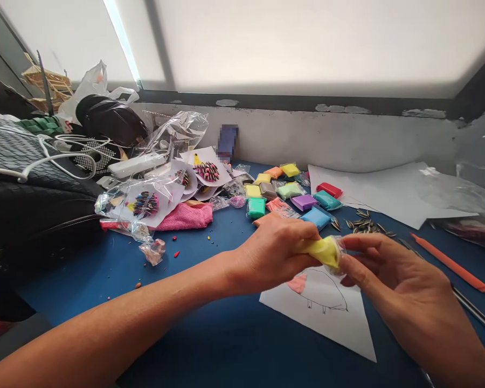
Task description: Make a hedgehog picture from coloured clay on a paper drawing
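Observation:
My left hand (pixel 272 249) is closed around a lump of yellow modelling clay (pixel 322 250), which bulges out past the fingers. A clear plastic wrapper (pixel 340 253) covers the clay's right end, and the thumb and fingers of my right hand (pixel 404 288) pinch it there. Both hands are held above a white paper (pixel 339 331) with an outline drawing of a bird-like body with short legs. Pink clay fills the drawing's left end; its upper part is hidden behind my hands.
Several wrapped clay packets, among them a green one (pixel 256 207), lie behind my hands. Striped seeds (pixel 366 222), an orange pointed tool (pixel 448 261) and white sheets (pixel 372 186) are on the right. A pink cloth (pixel 186 216), bagged seed pictures (pixel 145 203) and a black bag (pixel 36 210) crowd the left.

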{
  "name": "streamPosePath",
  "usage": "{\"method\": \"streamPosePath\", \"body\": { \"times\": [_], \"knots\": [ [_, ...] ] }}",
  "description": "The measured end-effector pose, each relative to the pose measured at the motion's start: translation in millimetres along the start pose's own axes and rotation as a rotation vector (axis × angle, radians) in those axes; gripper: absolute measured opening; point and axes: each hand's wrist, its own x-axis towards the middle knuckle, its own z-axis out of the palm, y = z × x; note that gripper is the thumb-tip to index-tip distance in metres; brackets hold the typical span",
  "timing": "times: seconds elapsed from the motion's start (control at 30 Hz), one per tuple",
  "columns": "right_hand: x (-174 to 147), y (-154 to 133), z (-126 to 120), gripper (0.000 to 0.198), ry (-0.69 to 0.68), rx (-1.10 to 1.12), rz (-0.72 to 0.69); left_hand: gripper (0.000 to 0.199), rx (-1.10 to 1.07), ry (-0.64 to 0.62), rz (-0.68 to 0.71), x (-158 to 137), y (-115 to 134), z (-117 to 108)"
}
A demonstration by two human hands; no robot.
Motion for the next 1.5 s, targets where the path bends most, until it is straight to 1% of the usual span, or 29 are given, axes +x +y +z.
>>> {"method": "streamPosePath", "body": {
  "times": [0.07, 0.13, 0.23, 0.33, 0.43, 0.53, 0.6, 0.7, 0.8, 0.87, 0.93, 1.03, 1.07, 1.1, 1.2, 1.23, 1.27, 1.4, 1.5],
  "knots": [
    [1, -2, 0, 0.035, -0.018, 0.016, 0.024, 0.006, 0.001, -0.004, -0.015, 0, 1, 1],
    [4, -5, -1, 0.039, -0.018, 0.025, 0.038, 0.015, -0.048, -0.043, -0.049, 0, 2, -3],
    [7, -8, -3, 0.042, -0.028, 0.037, 0.060, 0.021, -0.185, -0.136, -0.117, 1, 3, -11],
    [8, -6, -5, 0.045, -0.078, 0.050, 0.090, 0.025, -0.370, -0.186, -0.192, 3, -1, -15],
    [7, -3, -5, 0.046, -0.129, 0.048, 0.127, 0.021, -0.585, -0.191, -0.279, 5, -7, -13],
    [5, -1, -3, 0.046, -0.152, 0.055, 0.129, 0.015, -0.644, -0.161, -0.317, 5, -9, -7],
    [4, -1, -2, 0.045, -0.146, 0.034, 0.093, 0.011, -0.658, -0.130, -0.331, 4, -8, -4],
    [3, -3, -1, 0.043, -0.140, -0.076, 0.006, 0.005, -0.663, -0.086, -0.334, 2, -4, 0],
    [3, -5, -2, 0.041, -0.157, -0.185, -0.074, 0.007, -0.666, -0.059, -0.336, 2, -3, 3],
    [3, -6, -3, 0.042, -0.157, -0.215, -0.094, 0.007, -0.684, -0.070, -0.340, 3, -5, 4],
    [3, -7, -4, 0.043, -0.141, -0.218, -0.099, 0.013, -0.719, -0.105, -0.340, 4, -8, 2],
    [0, -8, -4, 0.041, -0.128, -0.221, -0.139, 0.035, -0.755, -0.138, -0.355, 5, -13, -3],
    [-1, -7, -4, 0.039, -0.120, -0.224, -0.163, 0.041, -0.775, -0.173, -0.364, 5, -14, -5],
    [-2, -6, -4, 0.037, -0.100, -0.224, -0.196, 0.045, -0.811, -0.235, -0.372, 5, -16, -7],
    [-1, -5, -5, 0.031, -0.037, -0.209, -0.291, 0.054, -0.995, -0.487, -0.372, 5, -19, -10],
    [0, -5, -5, 0.030, -0.044, -0.212, -0.310, 0.056, -1.048, -0.533, -0.361, 5, -20, -10],
    [1, -6, -6, 0.030, -0.068, -0.222, -0.324, 0.057, -1.073, -0.542, -0.349, 5, -21, -10],
    [6, -5, -11, 0.033, -0.171, -0.284, -0.346, 0.054, -1.002, -0.439, -0.339, 6, -21, -6],
    [5, 0, -13, 0.033, -0.189, -0.315, -0.383, 0.052, -0.969, -0.365, -0.352, 5, -18, -1]
  ]
}}
